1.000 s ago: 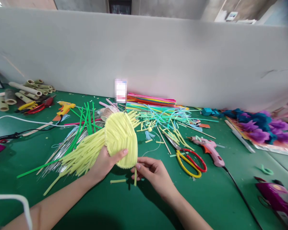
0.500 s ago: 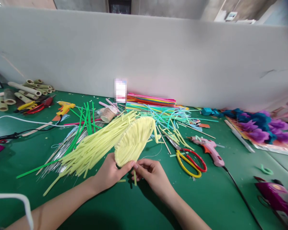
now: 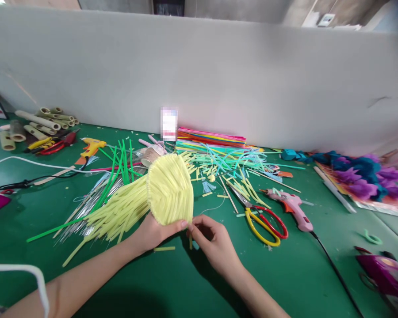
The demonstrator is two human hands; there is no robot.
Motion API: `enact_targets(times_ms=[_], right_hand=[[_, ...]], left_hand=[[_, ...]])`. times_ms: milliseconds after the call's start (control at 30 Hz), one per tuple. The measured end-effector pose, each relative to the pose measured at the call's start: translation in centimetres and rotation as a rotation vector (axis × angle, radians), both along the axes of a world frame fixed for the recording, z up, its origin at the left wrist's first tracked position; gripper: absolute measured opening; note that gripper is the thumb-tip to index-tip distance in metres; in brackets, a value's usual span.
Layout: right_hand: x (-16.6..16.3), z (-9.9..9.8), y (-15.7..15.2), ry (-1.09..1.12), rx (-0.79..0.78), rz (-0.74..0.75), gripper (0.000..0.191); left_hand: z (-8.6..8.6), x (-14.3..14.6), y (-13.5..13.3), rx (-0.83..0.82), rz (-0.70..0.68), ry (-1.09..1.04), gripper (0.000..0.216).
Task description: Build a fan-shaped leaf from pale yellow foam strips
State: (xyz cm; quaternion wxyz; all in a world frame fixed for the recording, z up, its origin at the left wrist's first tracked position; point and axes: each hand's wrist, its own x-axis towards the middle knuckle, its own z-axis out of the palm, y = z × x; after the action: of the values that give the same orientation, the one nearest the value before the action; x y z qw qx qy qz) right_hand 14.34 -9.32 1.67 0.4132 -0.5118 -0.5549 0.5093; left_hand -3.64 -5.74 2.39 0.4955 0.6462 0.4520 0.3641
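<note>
My left hand [image 3: 152,233] is closed on the lower edge of a woven yellow straw piece [image 3: 170,190], an oval pad standing upright with its face toward me. My right hand [image 3: 212,240] pinches at the pad's lower right corner, where a short yellow straw end [image 3: 190,241] hangs down. Behind the pad lies a pile of loose yellow straws [image 3: 119,212] on the green table [image 3: 172,287]. A cut yellow straw bit [image 3: 164,248] rests on the table below my left hand.
Red-and-yellow scissors [image 3: 263,223] and a pink glue gun [image 3: 292,204] lie right of my hands. Coloured straws [image 3: 212,139], green straws [image 3: 122,161], a yellow glue gun [image 3: 91,146] and bamboo tubes [image 3: 40,121] sit farther back. Blue and purple feathers [image 3: 368,174] lie right. A white wall runs behind.
The woven pad was tipped flat half a second ago and now stands upright facing me again. My right hand stays at its lower corner.
</note>
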Motion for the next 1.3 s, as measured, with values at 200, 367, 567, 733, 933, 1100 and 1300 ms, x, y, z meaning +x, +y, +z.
enact_targets(times_ms=[200,367,567,733,933,1100,1300], right_hand=[[-0.1,0.1,0.2,0.233,-0.203,-0.053,0.042],[-0.1,0.3,0.3,0.341,-0.282,-0.047,0.044],[-0.2,-0.1,0.3,0.368,-0.306,-0.027,0.045],[-0.2,0.2,0.4,0.319,-0.242,-0.043,0.034],[0.3,1.2,0.3,0.285,-0.176,-0.106,0.023],[0.1,0.1,0.5,0.302,-0.169,-0.061,0.023],[-0.6,0.5,0.0,0.362,-0.25,0.026,0.038]], left_hand=[[-0.2,0.3,-0.3,0.029,0.062,0.019,0.03],[-0.6,0.4,-0.6,0.079,0.027,0.053,0.027],[0.4,0.3,-0.6,0.068,-0.086,0.04,0.02],[-0.2,-0.5,-0.1,0.227,-0.219,0.111,0.028],[-2.1,-1.1,0.6,0.531,-0.369,0.215,0.042],[-1.3,-0.6,0.5,0.364,-0.29,0.172,0.037],[0.7,-0.2,0.2,-0.016,-0.042,-0.009,0.022]])
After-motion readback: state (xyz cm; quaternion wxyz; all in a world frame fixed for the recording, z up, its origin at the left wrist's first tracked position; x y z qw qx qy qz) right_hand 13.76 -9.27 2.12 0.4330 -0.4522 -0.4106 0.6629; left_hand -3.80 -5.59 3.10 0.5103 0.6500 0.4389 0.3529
